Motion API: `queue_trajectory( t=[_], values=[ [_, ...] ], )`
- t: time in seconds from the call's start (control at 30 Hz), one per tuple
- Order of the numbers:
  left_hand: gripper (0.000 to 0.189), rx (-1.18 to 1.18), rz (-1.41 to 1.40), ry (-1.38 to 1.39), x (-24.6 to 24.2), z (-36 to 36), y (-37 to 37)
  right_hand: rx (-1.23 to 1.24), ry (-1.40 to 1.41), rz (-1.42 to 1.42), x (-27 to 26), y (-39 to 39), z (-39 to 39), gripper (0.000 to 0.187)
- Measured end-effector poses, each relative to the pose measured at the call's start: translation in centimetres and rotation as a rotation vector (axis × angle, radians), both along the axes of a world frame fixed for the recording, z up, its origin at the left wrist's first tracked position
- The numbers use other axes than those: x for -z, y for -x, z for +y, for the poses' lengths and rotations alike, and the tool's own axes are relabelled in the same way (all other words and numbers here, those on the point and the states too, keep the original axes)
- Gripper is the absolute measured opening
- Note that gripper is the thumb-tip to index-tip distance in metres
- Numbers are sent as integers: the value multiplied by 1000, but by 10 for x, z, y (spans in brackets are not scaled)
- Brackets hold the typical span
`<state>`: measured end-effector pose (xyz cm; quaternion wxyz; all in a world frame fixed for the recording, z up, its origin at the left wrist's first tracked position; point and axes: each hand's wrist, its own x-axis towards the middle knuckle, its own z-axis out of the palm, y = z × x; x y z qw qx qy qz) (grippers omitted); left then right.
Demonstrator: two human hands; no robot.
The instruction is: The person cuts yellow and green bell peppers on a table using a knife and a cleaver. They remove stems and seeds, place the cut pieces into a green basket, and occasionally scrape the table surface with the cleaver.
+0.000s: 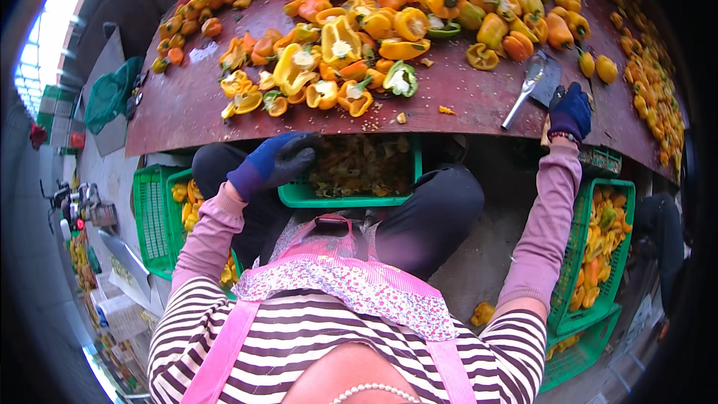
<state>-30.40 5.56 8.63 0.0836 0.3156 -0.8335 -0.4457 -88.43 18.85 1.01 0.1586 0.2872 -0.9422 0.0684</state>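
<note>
My left hand (285, 158), in a blue and dark glove, is over the left rim of a green plastic crate (348, 200) between my knees, with nothing visible in it. The crate holds pepper scraps. My right hand (571, 111), gloved alike, is at the table's front edge on the right, beside a broad dark metal blade (548, 85). Its fingers are partly hidden, so its hold is unclear. A metal spoon (524, 92) lies partly over the blade. Cut yellow and orange pepper halves (339, 47) lie ahead of me, with a green-edged half (400, 79) among them. Whole peppers (492, 31) lie behind.
The red table (449, 106) bears more peppers along its far right side (653, 90). Green crates with peppers stand at the left (157, 219) and right (620, 269). A green net bag (112, 101) hangs at the left. Another person's dark-clad leg (664, 247) is at the far right.
</note>
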Motion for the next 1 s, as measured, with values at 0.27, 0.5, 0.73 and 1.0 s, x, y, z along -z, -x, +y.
queue_trajectory(
  t=[0.27,0.5,0.73,1.0],
  values=[
    [34,-492,190,306,50,-21,3,-183,-227,-518,27,-45,-39,58],
    [54,-521,-287,396,59,-160,28,-146,368,-850,-17,-68,-23,32],
    [33,-450,147,451,5,-160,14,-665,807,-970,-134,-257,-4,28],
    [35,-19,413,451,-73,-91,38,-777,771,-1585,-107,-390,-99,42]
  ],
)
